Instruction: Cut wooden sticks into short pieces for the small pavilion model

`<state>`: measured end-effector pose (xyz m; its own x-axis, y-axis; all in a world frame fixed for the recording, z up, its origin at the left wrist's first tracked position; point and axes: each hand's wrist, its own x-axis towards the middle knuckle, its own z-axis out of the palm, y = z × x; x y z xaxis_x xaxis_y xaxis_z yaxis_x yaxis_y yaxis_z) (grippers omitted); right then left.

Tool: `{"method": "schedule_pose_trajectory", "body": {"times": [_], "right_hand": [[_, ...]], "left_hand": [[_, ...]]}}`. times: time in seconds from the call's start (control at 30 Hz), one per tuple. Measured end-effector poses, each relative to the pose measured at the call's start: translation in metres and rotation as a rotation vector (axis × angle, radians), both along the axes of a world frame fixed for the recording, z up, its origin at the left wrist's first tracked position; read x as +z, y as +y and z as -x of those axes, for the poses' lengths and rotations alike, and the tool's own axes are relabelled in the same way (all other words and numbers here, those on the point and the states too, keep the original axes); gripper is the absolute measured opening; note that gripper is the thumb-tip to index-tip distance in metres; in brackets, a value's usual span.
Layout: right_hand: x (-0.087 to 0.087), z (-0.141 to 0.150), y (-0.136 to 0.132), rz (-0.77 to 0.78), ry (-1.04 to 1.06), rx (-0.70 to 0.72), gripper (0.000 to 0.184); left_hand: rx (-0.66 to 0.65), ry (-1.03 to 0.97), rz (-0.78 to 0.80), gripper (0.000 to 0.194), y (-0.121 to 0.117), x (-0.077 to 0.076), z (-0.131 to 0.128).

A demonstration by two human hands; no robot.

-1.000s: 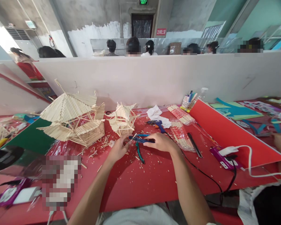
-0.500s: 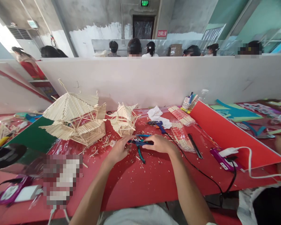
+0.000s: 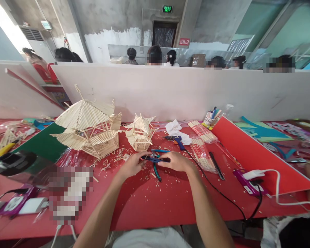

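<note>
We identify the held tool [image 3: 155, 159] as dark blue and the surface [image 3: 144, 210] as red. We record pale straw on the large pavilion [image 3: 83, 117] and small pavilion [image 3: 142, 126], green on the left panel [image 3: 42, 144], dark lattice on the white cup [image 3: 208, 120].

Glare upper left; soft shadow below hands [image 3: 131, 166]; edges stretched; patches pixelated.

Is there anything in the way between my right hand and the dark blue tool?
Nothing visible is. Your right hand holds one end of the dark blue tool; your left hand is at the other end. The teal handle shows beside the tool, but not between it and your right hand.
</note>
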<state>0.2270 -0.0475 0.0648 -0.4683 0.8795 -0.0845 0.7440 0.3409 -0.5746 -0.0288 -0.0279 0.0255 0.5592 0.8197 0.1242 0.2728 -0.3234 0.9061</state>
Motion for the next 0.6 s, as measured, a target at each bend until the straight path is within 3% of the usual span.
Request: {"method": "schedule_pose_trajectory", "body": {"times": [0.23, 0.6], "right_hand": [[-0.001, -0.001, 0.001, 0.036, 0.039, 0.027, 0.041], [-0.006, 0.011, 0.000, -0.067, -0.097, 0.018, 0.045]], "left_hand": [[-0.005, -0.015, 0.014, 0.041, 0.001, -0.002, 0.001], [0.043, 0.116, -0.154, 0.052, 0.004, -0.002, 0.008]]}}
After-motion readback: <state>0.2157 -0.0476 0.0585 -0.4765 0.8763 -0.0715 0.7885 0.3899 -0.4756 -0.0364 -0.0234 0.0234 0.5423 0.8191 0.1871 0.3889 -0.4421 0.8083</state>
